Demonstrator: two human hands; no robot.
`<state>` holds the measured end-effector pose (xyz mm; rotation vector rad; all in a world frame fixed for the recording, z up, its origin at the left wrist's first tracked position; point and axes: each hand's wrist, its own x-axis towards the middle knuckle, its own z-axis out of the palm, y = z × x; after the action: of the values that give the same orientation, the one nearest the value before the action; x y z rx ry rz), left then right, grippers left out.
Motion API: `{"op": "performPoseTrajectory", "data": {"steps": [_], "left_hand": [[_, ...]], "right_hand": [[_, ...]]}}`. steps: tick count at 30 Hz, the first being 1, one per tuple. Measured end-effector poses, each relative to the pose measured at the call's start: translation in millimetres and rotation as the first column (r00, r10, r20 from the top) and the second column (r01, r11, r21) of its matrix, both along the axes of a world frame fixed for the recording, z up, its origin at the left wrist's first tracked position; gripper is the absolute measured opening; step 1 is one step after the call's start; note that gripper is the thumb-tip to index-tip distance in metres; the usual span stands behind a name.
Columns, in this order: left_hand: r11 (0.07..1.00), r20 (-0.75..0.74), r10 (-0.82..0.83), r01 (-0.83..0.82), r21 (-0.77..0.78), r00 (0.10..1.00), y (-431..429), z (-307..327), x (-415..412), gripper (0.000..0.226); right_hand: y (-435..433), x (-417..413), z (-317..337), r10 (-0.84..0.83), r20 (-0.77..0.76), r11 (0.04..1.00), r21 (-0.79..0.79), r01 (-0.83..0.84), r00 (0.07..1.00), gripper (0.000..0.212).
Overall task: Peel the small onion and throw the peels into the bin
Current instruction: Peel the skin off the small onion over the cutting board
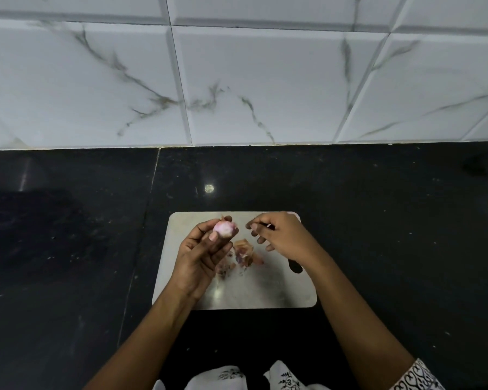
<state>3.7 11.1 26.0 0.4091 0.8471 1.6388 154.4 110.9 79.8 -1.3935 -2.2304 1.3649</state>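
Note:
My left hand (pixel 200 257) holds the small onion (pixel 223 229) up between thumb and fingertips, above the far left part of the steel cutting board (pixel 265 291). The onion looks pinkish white and mostly bare, with a bit of dry skin at its top. My right hand (pixel 282 237) hovers a short way to the right of the onion. Its thumb and forefinger tips are close together and the other fingers are loosely curled. Whether a scrap of skin sits between them is too small to tell. Loose brown and purple peels (pixel 244 253) lie on the board under my hands. No bin is in view.
The board lies on a black stone counter (pixel 392 235), which meets a white marble-tiled wall (pixel 265 94) at the back. A handle hole (pixel 295 268) sits at the board's right side. My patterned white clothing (pixel 228 375) shows at the bottom edge.

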Motion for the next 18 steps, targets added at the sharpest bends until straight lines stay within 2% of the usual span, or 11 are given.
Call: {"op": "performPoseTrajectory", "data": {"steps": [4, 5, 10, 15, 18], "left_hand": [[1.0, -0.003, 0.011, -0.011, -0.005, 1.0, -1, -5, -2, 0.054], [1.0, -0.002, 0.008, -0.008, -0.004, 1.0, -1, -6, -2, 0.054], [1.0, -0.016, 0.015, -0.016, -0.026, 1.0, 1, -5, -2, 0.057], [0.999, -0.007, 0.03, -0.031, -0.022, 1.0, 2, -5, 0, 0.058], [0.999, -0.028, 0.042, -0.042, 0.0, 0.999, 4, -5, 0, 0.055]], "right_hand": [[-12, -4, -6, -0.021, -0.125, 0.973, 0.225, 0.049, 0.992, 0.004], [-15, -5, -8, -0.024, -0.156, 0.962, 0.265, 0.065, 0.988, 0.01], [-23, -12, -10, 0.02, -0.323, 0.979, 0.199, 0.048, 0.946, 0.022], [-27, -18, -10, 0.019, -0.369, 0.94, 0.324, 0.11, 0.929, 0.011], [-28, -18, -9, 0.07, -0.347, 0.924, 0.376, 0.07, 0.935, 0.009]]}}
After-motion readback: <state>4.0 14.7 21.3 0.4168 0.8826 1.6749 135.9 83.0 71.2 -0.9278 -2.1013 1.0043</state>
